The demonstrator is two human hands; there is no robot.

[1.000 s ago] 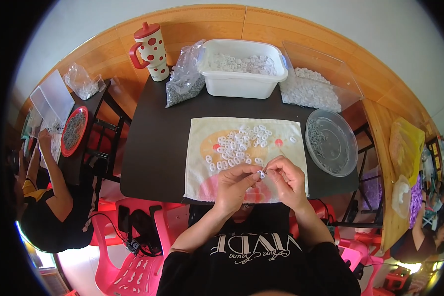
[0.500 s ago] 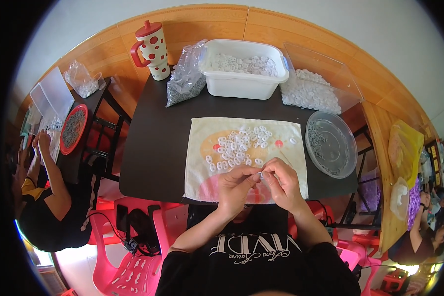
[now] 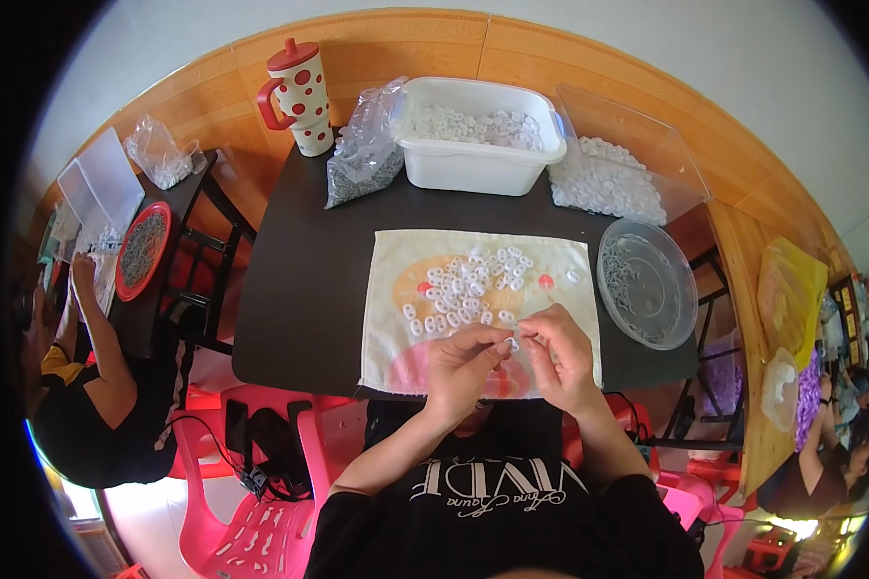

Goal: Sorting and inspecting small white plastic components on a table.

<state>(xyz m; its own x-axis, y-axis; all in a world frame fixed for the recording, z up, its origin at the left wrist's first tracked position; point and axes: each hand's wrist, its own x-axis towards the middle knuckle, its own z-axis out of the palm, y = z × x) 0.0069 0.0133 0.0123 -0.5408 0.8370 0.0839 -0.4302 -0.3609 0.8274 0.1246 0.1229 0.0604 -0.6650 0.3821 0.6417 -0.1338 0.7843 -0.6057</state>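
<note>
Head view, looking down at the dark tabletop [image 3: 299,289]. My left hand [image 3: 461,362] and right hand [image 3: 558,355] meet at the near edge of the cream cloth [image 3: 396,318], at about 6 o'clock on it. Between the two sets of fingers sits one small white ring [image 3: 510,342]; both hands are closed in a pinch on it, thumbs against forefingers. Whether a second, smaller part is pinched with it is too small to tell.

Progress, as a judgement: a loose heap of white rings [image 3: 468,285] lies on the cloth just past my hands, toward 12 o'clock, so a fair number are left to handle. The white tub [image 3: 478,159] at the far edge of the tabletop holds more of the same white pieces, and a clear bag of white pieces [image 3: 608,183] lies at 1 o'clock. The round clear dish [image 3: 647,285] at 3 o'clock holds a thin layer of small greyish bits. I cannot tell which of these is finished stock, so the done share stays open.

Pose: both forearms come up from the lower edge and angle inward, wrists low near the cloth, knuckles up, fingertips touching over the cloth's near edge.

Also present: a spotted red-and-white tumbler [image 3: 299,96] at 11 o'clock, and beside it a bag of grey bits [image 3: 357,164].
</note>
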